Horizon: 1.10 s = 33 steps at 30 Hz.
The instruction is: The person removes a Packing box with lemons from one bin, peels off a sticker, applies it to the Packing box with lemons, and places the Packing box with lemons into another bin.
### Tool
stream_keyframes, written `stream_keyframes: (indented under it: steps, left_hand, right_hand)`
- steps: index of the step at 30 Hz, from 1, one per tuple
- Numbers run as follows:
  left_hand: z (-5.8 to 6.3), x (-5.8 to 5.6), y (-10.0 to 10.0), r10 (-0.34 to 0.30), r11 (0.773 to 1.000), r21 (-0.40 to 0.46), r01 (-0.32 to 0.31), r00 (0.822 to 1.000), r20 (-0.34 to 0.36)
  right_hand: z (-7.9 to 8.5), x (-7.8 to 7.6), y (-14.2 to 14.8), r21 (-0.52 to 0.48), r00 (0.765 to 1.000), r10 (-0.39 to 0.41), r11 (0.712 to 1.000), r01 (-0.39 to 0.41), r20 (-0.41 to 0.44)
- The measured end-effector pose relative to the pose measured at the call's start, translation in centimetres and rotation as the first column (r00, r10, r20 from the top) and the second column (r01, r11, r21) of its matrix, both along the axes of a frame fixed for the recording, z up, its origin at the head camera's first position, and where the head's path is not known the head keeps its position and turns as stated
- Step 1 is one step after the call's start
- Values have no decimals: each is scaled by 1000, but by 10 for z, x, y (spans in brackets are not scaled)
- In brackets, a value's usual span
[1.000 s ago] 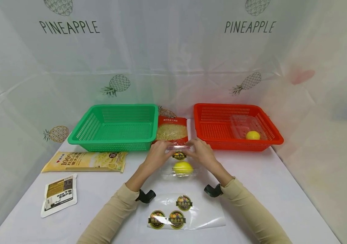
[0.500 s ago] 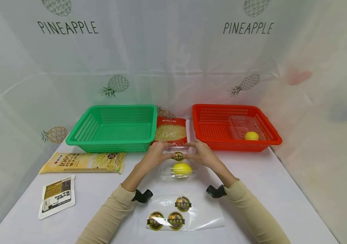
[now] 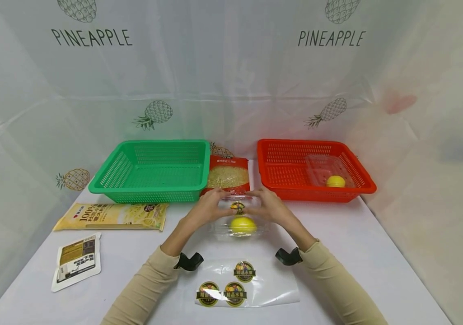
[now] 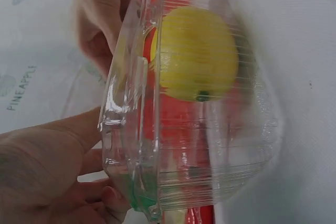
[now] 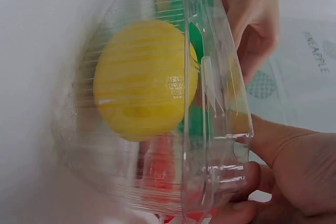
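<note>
A clear plastic clamshell box [image 3: 220, 228] sits lidded on the white table, with a yellow lemon [image 3: 243, 225] inside. On its lid is a round dark fruit sticker [image 3: 237, 208]. My left hand [image 3: 207, 210] grips the box's left side, its thumb lying over the lid toward the sticker. From the other side my right hand [image 3: 271, 207] grips it the same way, thumb tip at the sticker's right edge. Both wrist views show the lemon [image 4: 197, 53] through the ribbed wall; the fingers curl at the lid's rim.
In front lies a glossy sheet [image 3: 272, 289] with several round stickers. A green basket [image 3: 154, 196] stands back left, a red basket [image 3: 296, 193] back right holding a clear box and lemon [image 3: 335, 181]. Noodle packs [image 3: 111, 216] [image 3: 228, 174] and a white pouch [image 3: 77, 262] lie around.
Both thumbs have slid across the lid toward the near side, beside the sticker. The hands have spread slightly apart, and the box stays in about the same place.
</note>
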<state>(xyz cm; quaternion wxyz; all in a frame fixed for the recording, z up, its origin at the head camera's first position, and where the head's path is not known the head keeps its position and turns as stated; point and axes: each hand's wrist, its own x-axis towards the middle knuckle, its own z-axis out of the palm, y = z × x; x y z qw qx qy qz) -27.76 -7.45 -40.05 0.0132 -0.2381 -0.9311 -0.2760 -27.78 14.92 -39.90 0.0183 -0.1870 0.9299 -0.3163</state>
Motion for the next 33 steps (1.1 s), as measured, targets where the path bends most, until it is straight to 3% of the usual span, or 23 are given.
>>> stream_keyframes:
  steps: [5,9,13,17,23,30,33]
  left_hand:
    - [-1,-3,1,-8,999,30,10,996,-86]
    - [-3,-4,6,45,998,39,-39,986,-159]
    - [-5,-5,10,94,995,37,-89,977,-192]
    - [-9,-7,12,112,994,29,-109,975,-191]
    - [-9,-10,6,63,998,23,-60,985,-162]
    - [-2,-5,0,11,1000,7,-10,999,-31]
    - [-1,-3,0,10,1000,-9,-10,1000,-14]
  right_hand:
    - [-2,-3,0,0,998,1,1000,-1,-68]
    - [-6,-4,-6,34,988,-49,998,54,-147]
    - [-6,-5,-12,74,979,-107,990,122,-175]
    - [-5,-5,-13,86,980,-124,987,138,-158]
    - [-3,-5,-5,45,993,-25,999,31,-116]
    - [2,-2,-1,45,999,10,999,-9,-36]
    - [2,-2,-2,52,1000,6,999,-5,-18]
